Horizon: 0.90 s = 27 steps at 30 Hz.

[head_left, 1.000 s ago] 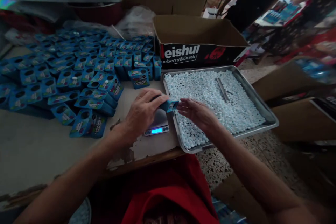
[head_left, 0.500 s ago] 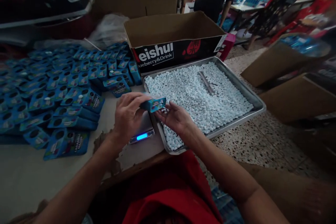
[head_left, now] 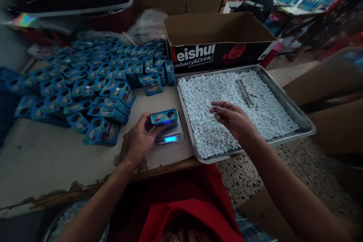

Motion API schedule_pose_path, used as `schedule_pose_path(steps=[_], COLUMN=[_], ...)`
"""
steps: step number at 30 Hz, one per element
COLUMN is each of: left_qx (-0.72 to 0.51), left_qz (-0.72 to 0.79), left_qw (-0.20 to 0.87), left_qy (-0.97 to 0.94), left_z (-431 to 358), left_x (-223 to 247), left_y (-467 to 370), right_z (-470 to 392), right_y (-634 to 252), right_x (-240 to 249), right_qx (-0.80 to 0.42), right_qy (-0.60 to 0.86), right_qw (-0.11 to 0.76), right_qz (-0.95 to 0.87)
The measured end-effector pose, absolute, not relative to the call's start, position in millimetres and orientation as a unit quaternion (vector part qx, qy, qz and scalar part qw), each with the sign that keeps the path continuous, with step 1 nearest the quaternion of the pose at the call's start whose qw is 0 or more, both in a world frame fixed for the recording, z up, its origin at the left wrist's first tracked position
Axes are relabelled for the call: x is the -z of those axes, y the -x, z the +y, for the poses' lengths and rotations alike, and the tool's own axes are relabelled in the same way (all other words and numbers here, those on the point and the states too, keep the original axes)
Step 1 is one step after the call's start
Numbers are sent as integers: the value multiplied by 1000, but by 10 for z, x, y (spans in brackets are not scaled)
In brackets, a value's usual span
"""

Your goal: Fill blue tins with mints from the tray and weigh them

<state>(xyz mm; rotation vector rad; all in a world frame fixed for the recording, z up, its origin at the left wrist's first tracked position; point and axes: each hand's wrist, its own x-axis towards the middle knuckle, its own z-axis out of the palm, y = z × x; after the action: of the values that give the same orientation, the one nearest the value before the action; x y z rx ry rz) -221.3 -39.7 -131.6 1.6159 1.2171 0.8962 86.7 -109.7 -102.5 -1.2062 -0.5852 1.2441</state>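
My left hand grips a small blue candy box with a round dark hole in its top. That box is at a small digital scale with a lit blue display; I cannot tell whether it rests on the platform. Over the metal tray, my right hand hovers with thumb and fingertips pressed together. What these fingers hold, if anything, is too small to make out. Pale blue-white candies fill the tray, and a flat metal strip lies on them.
Many blue candy boxes crowd the table's left side. Behind the tray stands an open black-printed carton. Cardboard boxes stand right, above a speckled floor. A bowl is partly visible below the table edge.
My left hand has lowered the candy box to the scale. My right hand has left the box and moved right, over the candies, its fingers drawing together. The view has swung left.
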Motion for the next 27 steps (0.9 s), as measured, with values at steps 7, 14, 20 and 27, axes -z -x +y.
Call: schedule_pose_path(steps=[7, 14, 20, 27], left_qx=[-431, -449, -452, -433], left_qz=[465, 516, 497, 473], left_qw=[399, 351, 270, 300], left_qy=[-663, -640, -690, -706], left_z=[-398, -489, -505, -527], left_x=[1242, 1050, 936, 975], left_y=[2554, 2861, 2849, 2806], right_z=[-1162, -963, -753, -656], right_y=[-895, -719, -543, -485], right_x=[875, 791, 853, 822], right_qx=[-556, -595, -611, -619], right_qy=[586, 556, 547, 542], right_qw=[524, 525, 512, 492], right_qz=[-269, -245, -257, -285])
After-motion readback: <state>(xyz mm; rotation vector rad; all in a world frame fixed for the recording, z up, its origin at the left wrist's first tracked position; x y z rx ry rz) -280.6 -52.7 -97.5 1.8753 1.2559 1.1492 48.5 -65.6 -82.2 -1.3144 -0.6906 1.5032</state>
